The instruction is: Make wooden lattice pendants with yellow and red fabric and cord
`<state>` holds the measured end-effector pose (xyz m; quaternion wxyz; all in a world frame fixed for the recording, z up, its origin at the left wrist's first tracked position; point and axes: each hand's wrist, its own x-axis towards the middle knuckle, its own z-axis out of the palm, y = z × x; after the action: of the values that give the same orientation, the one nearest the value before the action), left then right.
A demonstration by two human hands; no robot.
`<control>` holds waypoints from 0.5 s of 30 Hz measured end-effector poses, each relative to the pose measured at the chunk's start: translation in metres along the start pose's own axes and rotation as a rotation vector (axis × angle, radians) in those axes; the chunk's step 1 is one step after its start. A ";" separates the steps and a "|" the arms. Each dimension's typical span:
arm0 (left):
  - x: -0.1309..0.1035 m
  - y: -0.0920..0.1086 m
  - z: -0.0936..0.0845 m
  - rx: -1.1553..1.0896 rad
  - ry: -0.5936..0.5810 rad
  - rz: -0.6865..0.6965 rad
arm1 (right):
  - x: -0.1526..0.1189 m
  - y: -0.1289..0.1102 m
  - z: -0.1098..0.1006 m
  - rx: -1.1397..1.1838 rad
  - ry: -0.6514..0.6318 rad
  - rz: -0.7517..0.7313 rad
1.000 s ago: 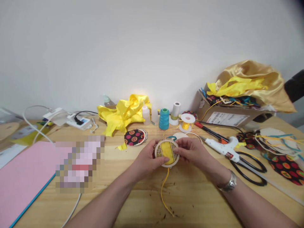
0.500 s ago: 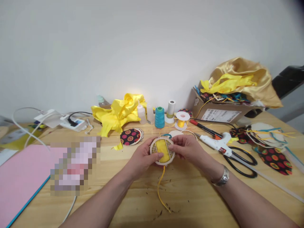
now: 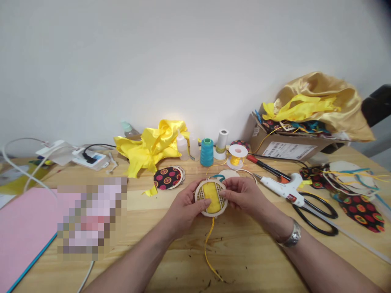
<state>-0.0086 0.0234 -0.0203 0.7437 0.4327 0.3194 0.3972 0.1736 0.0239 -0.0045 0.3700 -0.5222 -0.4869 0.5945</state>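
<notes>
Between my two hands is a round wooden frame [image 3: 215, 199] with lattice at both sides and yellow cloth in its middle. My left hand [image 3: 191, 205] grips its left edge, thumb lying on the yellow cloth. On the right edge, my right hand [image 3: 241, 194] pinches the frame with thumb and fingers; the fingertips behind it are hidden. A yellow cord [image 3: 207, 248] hangs from the bottom of the frame onto the table. Just beyond the hands lie a pale disc [image 3: 227, 174] and a teal cord [image 3: 217, 177]. A patterned fabric disc [image 3: 168, 178] rests farther left.
Yellow satin [image 3: 149, 146], a teal thread cone [image 3: 207, 152] and a spool of yellow cord [image 3: 237, 156] stand along the back. At right are a glue gun [image 3: 284, 189], black-handled scissors [image 3: 316, 213] and a cardboard box [image 3: 281, 144] of fabric. A pink board [image 3: 27, 228] lies left.
The view has shifted slightly, so most things appear moved a little. Both hands keep hold of the round frame, with nearly the same grip.
</notes>
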 end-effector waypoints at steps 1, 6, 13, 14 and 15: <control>0.000 0.000 0.000 -0.005 -0.007 -0.002 | 0.000 0.000 0.001 0.001 0.004 0.003; 0.000 0.001 -0.001 0.001 -0.025 0.018 | -0.002 -0.002 0.002 -0.007 0.021 0.007; -0.003 0.001 0.000 0.058 0.050 0.020 | -0.005 -0.005 0.002 -0.022 0.013 -0.030; -0.003 0.001 0.001 0.078 0.071 0.021 | -0.005 -0.005 0.002 -0.029 0.010 -0.035; -0.004 0.001 0.002 0.096 0.091 0.022 | -0.005 -0.004 0.003 -0.033 0.009 -0.040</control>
<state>-0.0094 0.0200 -0.0182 0.7024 0.4527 0.3668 0.4089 0.1716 0.0196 0.0006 0.3753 -0.5210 -0.5052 0.5766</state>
